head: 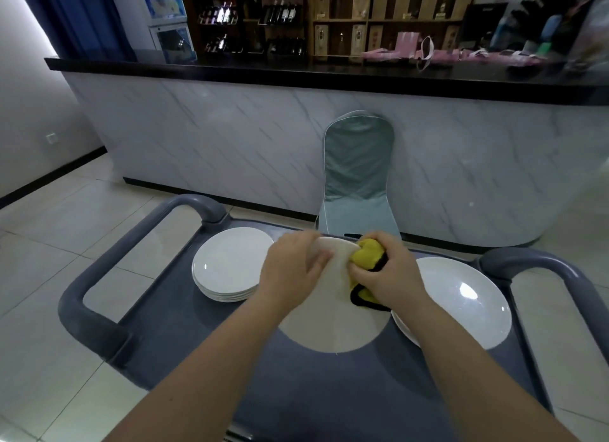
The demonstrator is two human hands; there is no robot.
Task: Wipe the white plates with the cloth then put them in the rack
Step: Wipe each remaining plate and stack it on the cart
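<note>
Now, at centre frame, our left hand (291, 267) grips the tilted plate (333, 323) while our right hand (385, 273) clutches the cloth (367, 255) against it; hard rubbing could slip it loose.

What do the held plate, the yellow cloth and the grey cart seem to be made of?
The held plate: probably glazed ceramic, though melamine is possible; smooth, even white surface. The yellow cloth: likely microfibre; thick fuzzy pile, black edging. The grey cart: probably moulded plastic; matt, thick rounded handles.
</note>
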